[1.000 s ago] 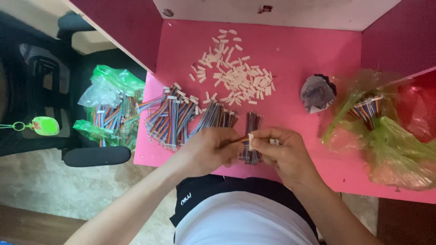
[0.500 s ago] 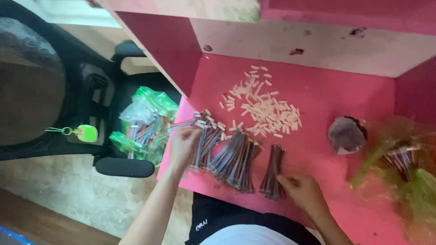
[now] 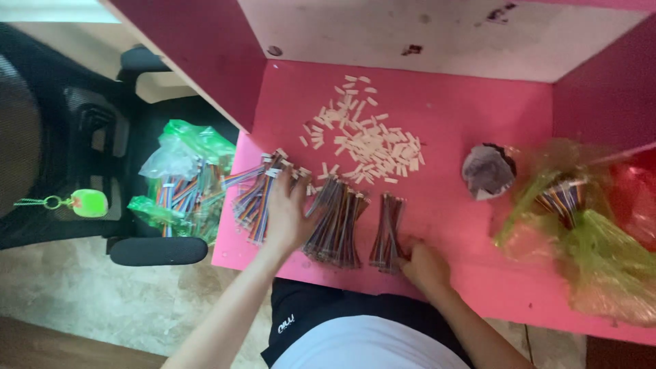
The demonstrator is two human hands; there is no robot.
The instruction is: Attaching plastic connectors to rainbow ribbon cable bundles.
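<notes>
Resting flat on the pink worktop [image 3: 465, 225], the left hand [image 3: 287, 215] lies with fingers spread across a fanned pile of multicoloured ribbon-wire bundles [image 3: 256, 198] at the worktop's left edge. The right hand [image 3: 424, 263] sits near the front edge, fingers curled against the lower end of a small dark wire bundle [image 3: 388, 232]; whether it pinches a wire cannot be told. Between the two hands lies a larger dark wire bundle [image 3: 335, 222], touching the left hand's fingers. Behind these, a scatter of small white connector housings [image 3: 365, 140] covers the middle of the worktop. A crumpled grey wrapper [image 3: 486, 171] sits to the right, beside green plastic bags [image 3: 588, 232] holding more wires. Another green bag of wires [image 3: 181, 181] rests on a black chair [image 3: 82, 137] left of the worktop.
</notes>
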